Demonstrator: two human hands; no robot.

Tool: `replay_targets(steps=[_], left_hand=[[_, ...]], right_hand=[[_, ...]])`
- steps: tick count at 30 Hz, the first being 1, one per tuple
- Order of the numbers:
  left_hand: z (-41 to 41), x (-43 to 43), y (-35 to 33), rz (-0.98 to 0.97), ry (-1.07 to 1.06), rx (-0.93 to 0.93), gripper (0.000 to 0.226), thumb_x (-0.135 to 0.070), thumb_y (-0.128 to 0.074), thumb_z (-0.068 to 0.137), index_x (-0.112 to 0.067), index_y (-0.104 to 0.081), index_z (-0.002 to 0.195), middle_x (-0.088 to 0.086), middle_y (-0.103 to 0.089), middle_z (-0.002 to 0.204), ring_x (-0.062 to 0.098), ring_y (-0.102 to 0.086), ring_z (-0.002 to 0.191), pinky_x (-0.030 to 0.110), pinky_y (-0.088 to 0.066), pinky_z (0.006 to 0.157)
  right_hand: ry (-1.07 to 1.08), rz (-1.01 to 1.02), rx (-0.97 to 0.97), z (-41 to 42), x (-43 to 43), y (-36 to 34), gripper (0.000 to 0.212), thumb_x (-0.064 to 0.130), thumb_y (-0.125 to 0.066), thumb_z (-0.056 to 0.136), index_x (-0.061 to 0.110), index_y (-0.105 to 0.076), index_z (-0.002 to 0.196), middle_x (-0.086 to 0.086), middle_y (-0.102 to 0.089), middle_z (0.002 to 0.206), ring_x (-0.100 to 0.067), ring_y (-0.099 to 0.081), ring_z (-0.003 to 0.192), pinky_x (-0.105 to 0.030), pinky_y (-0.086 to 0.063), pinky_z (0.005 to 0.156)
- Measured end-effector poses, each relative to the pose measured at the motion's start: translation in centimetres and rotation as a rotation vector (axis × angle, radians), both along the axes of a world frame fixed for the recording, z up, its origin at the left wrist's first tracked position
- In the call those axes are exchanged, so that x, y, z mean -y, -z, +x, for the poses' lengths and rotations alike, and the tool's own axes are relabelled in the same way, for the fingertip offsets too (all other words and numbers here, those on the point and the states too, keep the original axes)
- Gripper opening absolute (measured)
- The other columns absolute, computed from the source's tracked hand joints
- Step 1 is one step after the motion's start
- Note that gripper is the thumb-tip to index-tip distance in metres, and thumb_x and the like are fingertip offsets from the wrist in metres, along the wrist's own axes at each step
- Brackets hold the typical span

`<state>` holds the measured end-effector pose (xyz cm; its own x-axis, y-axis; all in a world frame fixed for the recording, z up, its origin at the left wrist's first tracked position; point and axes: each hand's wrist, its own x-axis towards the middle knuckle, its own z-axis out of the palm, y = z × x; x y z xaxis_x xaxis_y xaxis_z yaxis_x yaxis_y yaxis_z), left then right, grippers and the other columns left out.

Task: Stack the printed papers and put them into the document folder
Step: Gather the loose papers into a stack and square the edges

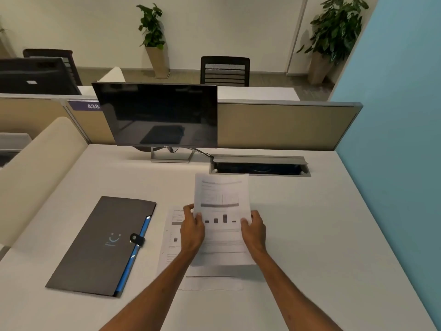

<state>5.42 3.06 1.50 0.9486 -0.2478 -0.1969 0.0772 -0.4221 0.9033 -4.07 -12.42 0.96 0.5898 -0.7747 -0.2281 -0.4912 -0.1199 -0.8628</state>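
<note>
Head view. A printed sheet (222, 218), lifted at centre frame, is pinched at its side edges: left hand (192, 231) and right hand (254, 231) each closed on it, thumbs on top. Beneath, another sheet (171, 244), possibly more than one, lies flat on the desk (322, 235). The dark folder (102, 244) lies closed at lower left, apart from both hands.

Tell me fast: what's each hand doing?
Left hand: closed on the printed sheet's left edge.
Right hand: closed on its right edge.
</note>
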Motion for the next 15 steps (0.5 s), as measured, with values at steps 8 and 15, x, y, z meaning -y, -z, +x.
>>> replay_targets(steps=[8,15], left_hand=[[0.1,-3.8,2.7,0.236,0.058,-0.148,0.039,-0.017,-0.046,0.115,-0.008,-0.044,0.152,0.018,-0.066,0.143,0.037,-0.066,0.131,0.053,-0.054,0.117],[1.3,-7.5,3.6,0.482,-0.091,-0.097,0.061,-0.016,-0.063,0.105,-0.007,-0.038,0.159,0.016,-0.037,0.167,0.038,-0.038,0.155,0.055,-0.039,0.126]], right_hand=[[-0.042,0.103,-0.296,-0.8,-2.3,2.9,0.026,0.007,-0.056,0.097,0.003,-0.059,0.122,-0.015,-0.072,0.121,-0.028,-0.068,0.095,-0.029,-0.051,0.075],[-0.066,-0.15,-0.471,-0.7,-3.3,3.2,0.037,0.015,-0.063,0.097,0.002,-0.055,0.13,-0.015,-0.054,0.137,-0.033,-0.056,0.128,-0.039,-0.053,0.097]])
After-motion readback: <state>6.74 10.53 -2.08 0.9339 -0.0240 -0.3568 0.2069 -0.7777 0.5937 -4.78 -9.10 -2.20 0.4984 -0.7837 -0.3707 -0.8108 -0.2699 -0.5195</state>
